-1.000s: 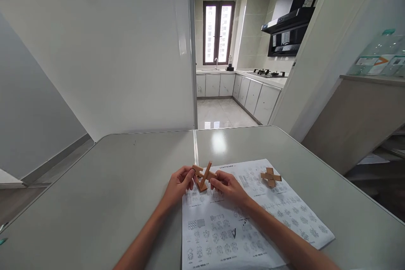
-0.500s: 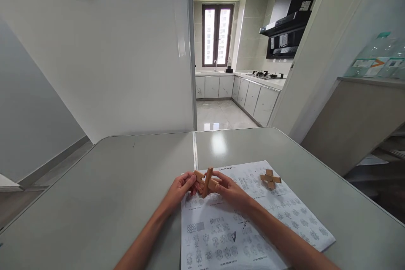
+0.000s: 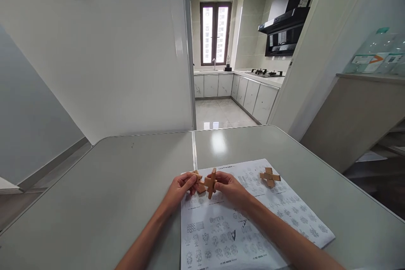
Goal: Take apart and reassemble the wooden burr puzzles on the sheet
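Observation:
My left hand (image 3: 181,186) is closed, its thumb and fingers pinching a small notched wooden puzzle piece (image 3: 196,175) above the printed sheet. My right hand (image 3: 230,188) grips crossed wooden puzzle pieces (image 3: 211,183), with one stick pointing up and slightly tilted. The two held parts almost meet; whether they touch I cannot tell. Just under them shows another wooden piece (image 3: 201,188), and whether it lies on the paper or is held is unclear. To the right, an assembled wooden cross puzzle (image 3: 270,176) rests on the sheet.
The printed paper sheet (image 3: 221,228) with small puzzle diagrams lies under my hands on the grey table (image 3: 95,202). A seam (image 3: 194,152) runs across the tabletop. Large water bottles (image 3: 370,57) stand on a ledge at right. A kitchen opens beyond the far edge.
The crossed pieces in my right hand have turned and shifted slightly right. The piece in my left hand has turned too. The puzzle at right stays in place.

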Motion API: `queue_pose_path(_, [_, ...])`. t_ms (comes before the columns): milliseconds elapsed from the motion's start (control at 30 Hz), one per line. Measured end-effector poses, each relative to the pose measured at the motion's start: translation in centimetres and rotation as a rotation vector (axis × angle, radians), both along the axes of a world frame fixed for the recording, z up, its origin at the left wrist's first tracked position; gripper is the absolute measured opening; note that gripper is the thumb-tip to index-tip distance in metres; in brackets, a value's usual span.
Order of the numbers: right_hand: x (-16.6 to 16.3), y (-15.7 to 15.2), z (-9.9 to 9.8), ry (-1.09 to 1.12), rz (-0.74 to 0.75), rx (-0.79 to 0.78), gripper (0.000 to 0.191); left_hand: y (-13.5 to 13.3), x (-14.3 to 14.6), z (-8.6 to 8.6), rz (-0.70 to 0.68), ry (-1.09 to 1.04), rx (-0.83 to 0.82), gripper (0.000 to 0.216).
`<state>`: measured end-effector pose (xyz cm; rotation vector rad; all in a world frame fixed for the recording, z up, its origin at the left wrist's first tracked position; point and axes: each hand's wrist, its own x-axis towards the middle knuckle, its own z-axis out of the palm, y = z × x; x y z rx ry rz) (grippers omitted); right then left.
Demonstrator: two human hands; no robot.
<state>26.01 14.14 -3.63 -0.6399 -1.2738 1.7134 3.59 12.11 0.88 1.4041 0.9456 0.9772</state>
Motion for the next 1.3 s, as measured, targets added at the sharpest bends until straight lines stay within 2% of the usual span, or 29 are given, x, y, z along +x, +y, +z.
queue_pose_path(200, [-0.1, -0.1, 0.4, 0.111, 0.051, -0.024, 0.032, 0.1, 0.0, -0.2, 0.007, 0.006, -0.025, 0.047])
queue_pose_path(533, [-0.2, -0.5, 1.0, 0.161, 0.034, -0.034, 0.039, 0.4, 0.1, -0.6, 0.046, 0.015, -0.056, 0.049])
queue_pose_path(733, [-0.3, -0.6, 1.0, 0.156, -0.024, -0.011, 0.041, 0.4, 0.2, -0.6, 0.036, 0.031, -0.052, 0.052])
queue_pose_path(933, [-0.2, -0.6, 0.7, 0.131, -0.099, -0.092, 0.041, 0.2, 0.4, 0.0, 0.063, 0.038, -0.032, 0.05])
queue_pose_path(1133, [0.1, -0.4, 0.6, 0.168, 0.003, -0.148, 0.042, 0.1, 0.1, 0.4, 0.062, 0.09, -0.002, 0.046])
queue_pose_path(1300, [0.1, -0.5, 0.7, 0.199, 0.011, -0.167, 0.043, 0.1, 0.1, 0.5, 0.042, 0.086, 0.004, 0.048])
